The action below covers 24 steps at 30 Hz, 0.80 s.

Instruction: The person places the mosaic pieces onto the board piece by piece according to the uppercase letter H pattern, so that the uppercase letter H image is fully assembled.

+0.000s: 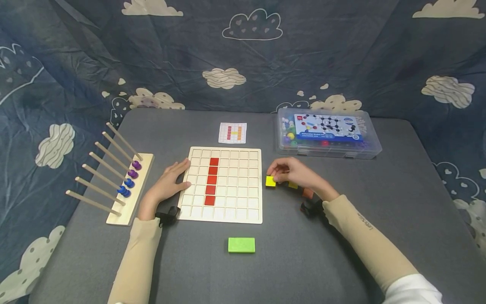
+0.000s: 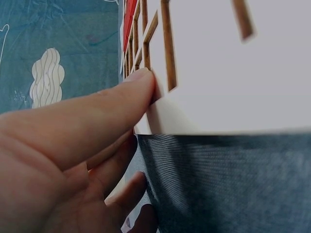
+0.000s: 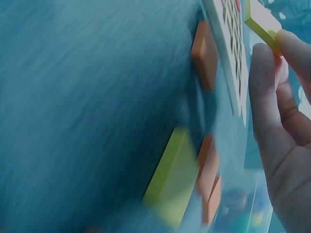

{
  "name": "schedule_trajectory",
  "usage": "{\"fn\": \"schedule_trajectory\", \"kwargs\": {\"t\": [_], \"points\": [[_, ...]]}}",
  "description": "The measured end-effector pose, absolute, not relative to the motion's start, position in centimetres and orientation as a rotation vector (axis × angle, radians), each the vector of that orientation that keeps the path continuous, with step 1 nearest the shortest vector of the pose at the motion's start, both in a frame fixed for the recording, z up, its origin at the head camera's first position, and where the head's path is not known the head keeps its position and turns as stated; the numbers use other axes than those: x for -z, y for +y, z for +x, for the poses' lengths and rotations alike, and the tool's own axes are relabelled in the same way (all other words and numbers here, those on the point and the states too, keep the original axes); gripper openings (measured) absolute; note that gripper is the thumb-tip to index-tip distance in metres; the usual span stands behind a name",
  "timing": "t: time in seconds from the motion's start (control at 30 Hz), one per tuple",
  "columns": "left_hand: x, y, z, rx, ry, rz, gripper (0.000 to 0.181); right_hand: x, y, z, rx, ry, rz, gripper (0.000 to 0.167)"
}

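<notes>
One right hand [image 1: 292, 171] is pinching a yellow tile [image 1: 270, 182] at its fingertips, ideally level, the spread left hand [image 1: 168, 180] steadying the wooden gridboard [image 1: 241, 212].

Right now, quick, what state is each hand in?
Left hand: open, touching the wooden grid board.
Right hand: closed, pinching a yellow square tile.

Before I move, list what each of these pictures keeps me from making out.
Head view: full outlines of the unheld yellow tile and an orange tile, partly hidden by the right hand and wrist.
Head view: fine print on the box label, too small.
Left wrist view: the count of red tiles, cut off by the top edge.
Right wrist view: the unheld yellow tile's near end, blurred.
</notes>
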<state>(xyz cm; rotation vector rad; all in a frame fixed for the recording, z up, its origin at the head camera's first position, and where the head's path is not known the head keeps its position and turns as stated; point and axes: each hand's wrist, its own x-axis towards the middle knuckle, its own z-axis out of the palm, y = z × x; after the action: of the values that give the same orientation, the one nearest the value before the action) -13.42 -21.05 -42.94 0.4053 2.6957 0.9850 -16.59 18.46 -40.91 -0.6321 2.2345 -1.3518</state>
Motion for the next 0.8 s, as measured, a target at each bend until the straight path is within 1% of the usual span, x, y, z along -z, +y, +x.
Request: {"fn": "schedule_trajectory", "kwargs": {"t": [0.2,0.43,0.8], "points": [[42.8,-21.0,-13.4,-0.975,2.694,0.394,0.067,40.2,15.1,-16.9,1.400,2.172,-0.617,0.014],[42.8,-21.0,-13.4,-0.977,2.693,0.400,0.067,41.0,11.0,-18.0,1.427,2.132,-0.672,0.011],[42.9,-21.1,-13.4,-0.971,2.691,0.401,0.068,41.2,6.2,-18.4,1.381,2.133,-0.615,0.013]]}}
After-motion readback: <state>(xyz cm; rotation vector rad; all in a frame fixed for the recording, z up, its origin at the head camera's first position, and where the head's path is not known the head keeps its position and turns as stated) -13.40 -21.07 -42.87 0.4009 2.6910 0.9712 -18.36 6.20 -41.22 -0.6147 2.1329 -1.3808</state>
